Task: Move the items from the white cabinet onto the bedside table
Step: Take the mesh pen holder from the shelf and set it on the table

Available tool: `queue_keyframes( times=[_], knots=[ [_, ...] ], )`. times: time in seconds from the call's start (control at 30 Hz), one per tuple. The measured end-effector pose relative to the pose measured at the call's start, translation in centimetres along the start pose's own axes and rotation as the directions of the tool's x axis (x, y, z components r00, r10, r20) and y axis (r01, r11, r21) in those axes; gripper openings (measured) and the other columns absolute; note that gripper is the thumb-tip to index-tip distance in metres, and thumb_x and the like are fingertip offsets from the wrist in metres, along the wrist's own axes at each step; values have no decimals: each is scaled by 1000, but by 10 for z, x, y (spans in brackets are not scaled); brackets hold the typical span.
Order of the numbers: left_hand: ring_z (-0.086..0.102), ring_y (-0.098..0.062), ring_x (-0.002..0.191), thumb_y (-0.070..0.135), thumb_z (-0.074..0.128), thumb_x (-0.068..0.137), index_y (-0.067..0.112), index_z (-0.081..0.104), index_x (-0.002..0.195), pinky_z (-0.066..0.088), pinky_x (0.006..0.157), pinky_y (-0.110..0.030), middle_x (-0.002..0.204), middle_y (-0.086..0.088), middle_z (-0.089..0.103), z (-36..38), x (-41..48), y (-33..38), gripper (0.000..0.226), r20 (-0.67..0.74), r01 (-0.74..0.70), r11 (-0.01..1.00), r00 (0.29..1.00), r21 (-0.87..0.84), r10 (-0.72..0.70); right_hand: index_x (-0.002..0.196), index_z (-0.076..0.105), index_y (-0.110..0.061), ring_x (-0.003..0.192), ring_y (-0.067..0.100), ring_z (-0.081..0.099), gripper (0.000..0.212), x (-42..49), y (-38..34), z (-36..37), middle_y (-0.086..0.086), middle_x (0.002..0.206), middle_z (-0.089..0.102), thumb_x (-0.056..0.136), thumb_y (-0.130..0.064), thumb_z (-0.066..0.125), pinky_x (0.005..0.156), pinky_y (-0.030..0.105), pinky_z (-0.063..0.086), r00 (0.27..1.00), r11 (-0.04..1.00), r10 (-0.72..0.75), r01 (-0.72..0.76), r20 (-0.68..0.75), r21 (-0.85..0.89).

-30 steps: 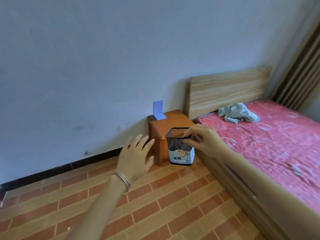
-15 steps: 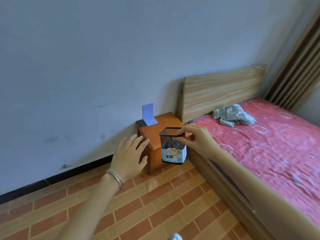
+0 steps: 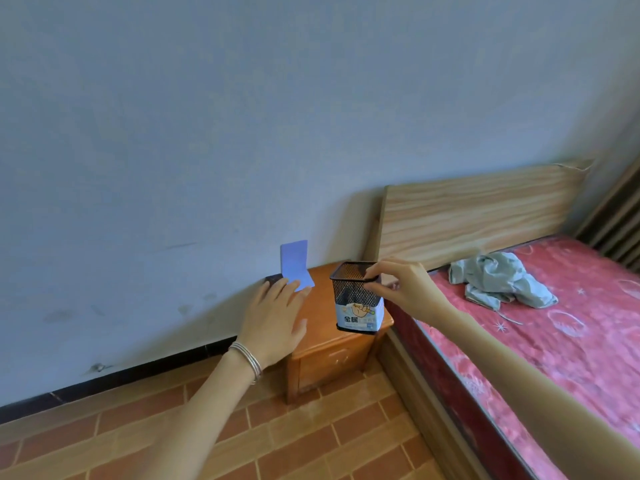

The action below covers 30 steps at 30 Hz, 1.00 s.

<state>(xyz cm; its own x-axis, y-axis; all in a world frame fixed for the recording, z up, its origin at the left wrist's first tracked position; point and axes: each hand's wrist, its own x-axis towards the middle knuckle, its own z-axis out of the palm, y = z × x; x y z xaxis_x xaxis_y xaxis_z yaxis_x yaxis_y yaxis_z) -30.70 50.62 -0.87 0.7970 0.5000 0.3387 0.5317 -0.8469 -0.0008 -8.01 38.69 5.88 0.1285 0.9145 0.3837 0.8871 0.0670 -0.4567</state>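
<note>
My right hand (image 3: 401, 289) pinches the rim of a black mesh pen holder (image 3: 356, 297) with a blue and white label, holding it over the front right part of the orange wooden bedside table (image 3: 325, 344). Whether the holder touches the tabletop I cannot tell. My left hand (image 3: 273, 320), fingers straight and spread, hovers over the table's left side and holds nothing. A folded blue card (image 3: 296, 266) stands at the back of the tabletop against the wall, with a small dark object (image 3: 273, 280) beside it. The white cabinet is out of view.
A bed (image 3: 554, 341) with a red patterned mattress and a wooden headboard (image 3: 478, 216) stands right of the table. A crumpled grey-green cloth (image 3: 498, 282) lies on it. The blue-grey wall (image 3: 242, 133) is behind, a brick-pattern floor (image 3: 311, 441) below.
I have come closer to the bedside table. My right hand has carried the pen holder from in front of the table to over its top, and my left hand has reached over the table's left side.
</note>
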Motion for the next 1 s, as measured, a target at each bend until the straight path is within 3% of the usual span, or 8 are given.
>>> queue_keyframes(
  times=[0.3,0.37,0.57,0.83,1.0],
  knots=[
    [63,-21,105,42,36,77,20,68,114,44,95,-37,112,-1,67,80,98,-42,54,37,36,999,999,5,-36,88,70,-14,85,22,62,11,98,106,31,3,88,68,80,-21,72,70,46,52,993,997,-62,66,96,-43],
    [62,-22,106,41,36,77,18,68,114,40,97,-38,113,-2,67,98,125,-57,53,50,41,999,998,8,-41,87,70,-13,85,23,62,10,126,128,40,3,87,68,79,-20,73,69,47,52,993,996,-64,68,95,-48],
    [61,-26,110,40,35,79,17,68,116,48,92,-47,116,-5,66,152,199,-97,54,154,68,997,986,-32,-62,84,69,-15,83,22,60,10,199,198,73,1,86,68,78,-22,73,68,47,51,990,999,1,4,138,-34],
    [58,-27,114,37,38,80,16,65,118,45,96,-47,120,-7,64,257,258,-133,52,254,100,989,965,-106,-70,80,68,-14,84,24,60,11,260,301,153,1,82,67,74,-17,77,67,46,51,979,998,63,-65,193,4],
    [56,-27,117,38,38,81,16,65,119,44,97,-46,123,-7,62,364,274,-142,52,274,131,987,956,-98,-100,78,67,-13,86,24,59,12,272,384,236,0,84,66,72,-14,77,67,44,53,984,1000,6,-11,180,27]
  ],
)
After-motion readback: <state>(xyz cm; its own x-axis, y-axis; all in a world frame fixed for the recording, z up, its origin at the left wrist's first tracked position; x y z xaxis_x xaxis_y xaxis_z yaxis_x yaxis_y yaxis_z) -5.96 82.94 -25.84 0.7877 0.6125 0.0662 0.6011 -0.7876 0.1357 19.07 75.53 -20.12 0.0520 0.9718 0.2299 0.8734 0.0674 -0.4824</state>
